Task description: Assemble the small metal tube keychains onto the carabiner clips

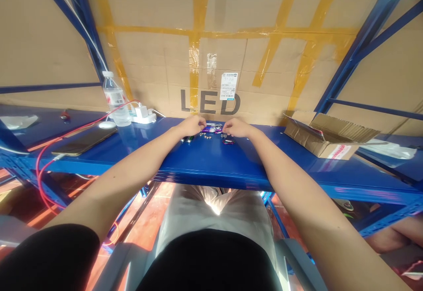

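Both arms reach forward over the blue shelf top (211, 161). My left hand (193, 125) is at the left end of a small row of shiny purple and silver pieces (211, 128), its fingers curled together at them. My right hand (236, 127) is at the row's right end, fingers bent and pinched. Anything in either hand is too small to make out. Below the right fingers lies a dark reddish loop like a carabiner (228, 141). Tiny copper-coloured bits (207, 137) are scattered in front of the row. Small dark green cylinders (189, 139) lie under my left wrist.
An open cardboard box (330, 139) stands at right. At left are a water bottle (116, 101), a white power strip (143, 115), a dark tablet-like device (84, 142) and a red cable (41, 163). A large cardboard sheet (148, 70) marked LED forms the back wall.
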Action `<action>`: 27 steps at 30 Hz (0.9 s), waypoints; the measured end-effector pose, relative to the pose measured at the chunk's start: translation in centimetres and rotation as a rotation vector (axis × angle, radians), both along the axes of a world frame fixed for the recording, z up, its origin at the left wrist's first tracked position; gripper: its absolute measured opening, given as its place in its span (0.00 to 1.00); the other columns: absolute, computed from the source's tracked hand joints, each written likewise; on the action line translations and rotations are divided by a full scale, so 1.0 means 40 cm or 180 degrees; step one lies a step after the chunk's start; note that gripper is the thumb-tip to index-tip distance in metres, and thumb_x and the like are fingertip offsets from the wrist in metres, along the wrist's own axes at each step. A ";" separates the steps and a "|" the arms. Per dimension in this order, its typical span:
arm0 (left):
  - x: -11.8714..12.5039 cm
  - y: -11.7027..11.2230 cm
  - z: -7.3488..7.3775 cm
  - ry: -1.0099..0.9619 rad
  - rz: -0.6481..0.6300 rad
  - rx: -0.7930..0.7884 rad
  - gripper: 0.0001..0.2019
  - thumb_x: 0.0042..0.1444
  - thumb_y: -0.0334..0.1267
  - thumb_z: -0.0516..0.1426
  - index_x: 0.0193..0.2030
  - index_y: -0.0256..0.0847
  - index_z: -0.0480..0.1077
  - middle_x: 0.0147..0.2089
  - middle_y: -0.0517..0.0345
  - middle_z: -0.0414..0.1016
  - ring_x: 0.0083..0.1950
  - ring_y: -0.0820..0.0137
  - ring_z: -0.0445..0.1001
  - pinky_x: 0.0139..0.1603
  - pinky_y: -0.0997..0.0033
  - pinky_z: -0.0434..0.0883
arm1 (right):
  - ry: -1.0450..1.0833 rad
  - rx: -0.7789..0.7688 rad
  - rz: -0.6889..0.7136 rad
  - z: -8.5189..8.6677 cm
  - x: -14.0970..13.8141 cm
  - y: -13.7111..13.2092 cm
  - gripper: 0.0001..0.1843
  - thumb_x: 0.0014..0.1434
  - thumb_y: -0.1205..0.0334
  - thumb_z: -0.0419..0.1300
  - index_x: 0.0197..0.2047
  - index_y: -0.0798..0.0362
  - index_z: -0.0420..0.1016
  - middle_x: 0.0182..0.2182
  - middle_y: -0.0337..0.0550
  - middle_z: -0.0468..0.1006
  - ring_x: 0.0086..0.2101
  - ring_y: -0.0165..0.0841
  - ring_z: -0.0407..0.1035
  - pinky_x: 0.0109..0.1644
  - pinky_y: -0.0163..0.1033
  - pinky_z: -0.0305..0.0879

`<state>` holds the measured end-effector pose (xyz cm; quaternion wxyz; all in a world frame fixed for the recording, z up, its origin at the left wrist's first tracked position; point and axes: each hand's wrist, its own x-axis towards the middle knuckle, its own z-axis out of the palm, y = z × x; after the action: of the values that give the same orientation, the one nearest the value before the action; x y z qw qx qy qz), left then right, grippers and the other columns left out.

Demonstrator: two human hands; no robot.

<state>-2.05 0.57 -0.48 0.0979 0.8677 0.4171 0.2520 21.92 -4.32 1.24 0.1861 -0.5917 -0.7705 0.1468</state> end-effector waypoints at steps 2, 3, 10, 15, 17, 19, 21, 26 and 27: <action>0.006 0.001 -0.006 0.0061 -0.0092 -0.0148 0.12 0.58 0.33 0.57 0.43 0.41 0.82 0.43 0.53 0.84 0.40 0.64 0.78 0.47 0.67 0.74 | -0.0007 0.0001 0.0047 -0.002 -0.001 -0.001 0.07 0.61 0.65 0.62 0.37 0.56 0.83 0.36 0.44 0.82 0.33 0.31 0.71 0.36 0.33 0.66; 0.008 0.002 -0.007 0.0088 -0.0108 -0.0205 0.12 0.58 0.33 0.57 0.43 0.41 0.83 0.42 0.53 0.84 0.38 0.64 0.78 0.46 0.67 0.74 | -0.0002 -0.0005 0.0049 -0.002 -0.001 -0.001 0.07 0.61 0.64 0.62 0.37 0.56 0.83 0.35 0.44 0.82 0.33 0.31 0.71 0.36 0.33 0.65; 0.000 0.021 -0.015 0.0068 -0.0045 -0.0266 0.09 0.56 0.33 0.60 0.39 0.40 0.82 0.41 0.52 0.84 0.40 0.65 0.78 0.43 0.68 0.73 | 0.0054 -0.0038 0.0052 -0.002 -0.001 0.002 0.08 0.60 0.66 0.62 0.39 0.56 0.83 0.36 0.44 0.82 0.33 0.31 0.71 0.36 0.33 0.66; -0.005 0.033 -0.022 -0.0042 -0.0047 -0.0342 0.07 0.54 0.31 0.60 0.37 0.40 0.80 0.41 0.52 0.83 0.42 0.65 0.79 0.44 0.68 0.74 | 0.0069 -0.0025 0.0087 -0.007 0.003 0.009 0.08 0.60 0.66 0.61 0.39 0.56 0.83 0.34 0.44 0.82 0.33 0.32 0.71 0.35 0.33 0.65; -0.005 0.033 -0.022 -0.0044 0.0000 -0.0379 0.06 0.54 0.32 0.61 0.37 0.39 0.80 0.41 0.52 0.83 0.41 0.65 0.78 0.44 0.67 0.74 | 0.0062 -0.0018 0.0099 -0.007 0.005 0.010 0.08 0.60 0.66 0.62 0.38 0.56 0.83 0.34 0.44 0.82 0.33 0.32 0.71 0.35 0.33 0.66; -0.004 0.030 -0.021 -0.0055 0.0049 -0.0409 0.05 0.54 0.32 0.61 0.36 0.39 0.79 0.41 0.52 0.83 0.40 0.65 0.78 0.44 0.66 0.73 | 0.0048 -0.0003 0.0104 -0.005 0.006 0.009 0.08 0.60 0.66 0.62 0.38 0.56 0.83 0.35 0.44 0.83 0.34 0.32 0.72 0.36 0.34 0.66; -0.002 0.028 -0.021 -0.0133 0.0083 -0.0436 0.04 0.53 0.33 0.62 0.36 0.39 0.78 0.40 0.53 0.82 0.39 0.65 0.77 0.43 0.65 0.73 | 0.0031 0.0010 0.0091 -0.003 0.005 0.006 0.08 0.60 0.66 0.62 0.39 0.56 0.84 0.36 0.45 0.83 0.35 0.33 0.73 0.37 0.34 0.67; 0.009 0.017 -0.010 -0.0954 0.0046 -0.0202 0.03 0.53 0.31 0.63 0.35 0.39 0.74 0.37 0.54 0.80 0.39 0.64 0.77 0.46 0.62 0.73 | 0.0196 0.0211 -0.0005 0.000 -0.001 0.001 0.07 0.61 0.66 0.63 0.41 0.57 0.83 0.42 0.50 0.84 0.42 0.39 0.76 0.44 0.38 0.69; 0.012 0.013 -0.006 -0.1142 -0.0021 -0.0142 0.02 0.54 0.31 0.63 0.35 0.39 0.74 0.37 0.54 0.80 0.40 0.64 0.77 0.47 0.61 0.73 | 0.0338 0.0253 -0.0001 -0.001 -0.002 0.000 0.08 0.61 0.66 0.64 0.43 0.57 0.82 0.44 0.51 0.84 0.43 0.39 0.76 0.47 0.39 0.70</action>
<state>-1.56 1.09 -0.70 0.1908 0.8078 0.3957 0.3931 21.83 -4.30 1.22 0.2501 -0.5754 -0.7647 0.1471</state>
